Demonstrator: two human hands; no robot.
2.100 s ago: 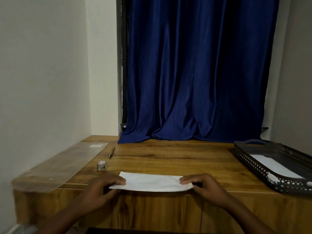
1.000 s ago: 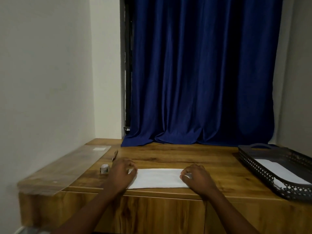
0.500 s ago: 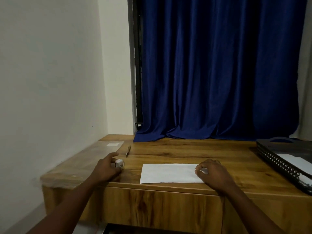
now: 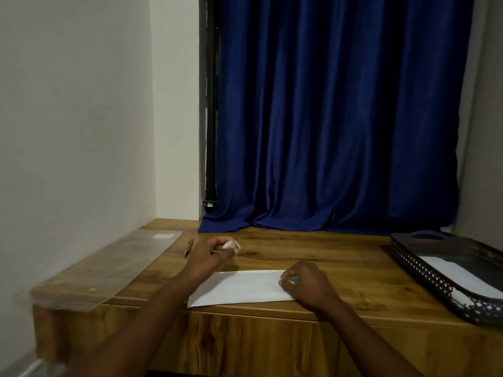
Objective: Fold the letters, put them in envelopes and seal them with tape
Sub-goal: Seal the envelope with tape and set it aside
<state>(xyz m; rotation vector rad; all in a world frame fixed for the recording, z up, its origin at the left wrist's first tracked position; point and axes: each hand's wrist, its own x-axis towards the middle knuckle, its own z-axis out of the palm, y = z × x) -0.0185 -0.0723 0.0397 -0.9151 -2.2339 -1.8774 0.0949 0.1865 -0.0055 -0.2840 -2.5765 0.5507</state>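
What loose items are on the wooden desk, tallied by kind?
White paper items: 2, a flat white envelope and a white sheet in the black perforated tray
Small tape roll: 1
Dark pen: 1
Black perforated tray: 1
Clear plastic sheet: 1
Total: 6

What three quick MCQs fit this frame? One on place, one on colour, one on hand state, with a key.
1. Where does the black tray stand?
A. at the desk's right end
B. at the desk's left end
C. on the floor

2. What colour is the curtain?
A. red
B. dark blue
C. white

3. What is the left hand doing?
A. lying flat on the desk
B. holding the pen
C. holding a small tape roll above the desk

Key: 1 A, the tray sits at the right end of the desk with white paper in it. 2 B, the folds behind the desk are deep blue. 3 C, the tape roll is pinched in its fingers; the pen lies untouched beside it, while the right hand rests on the envelope.
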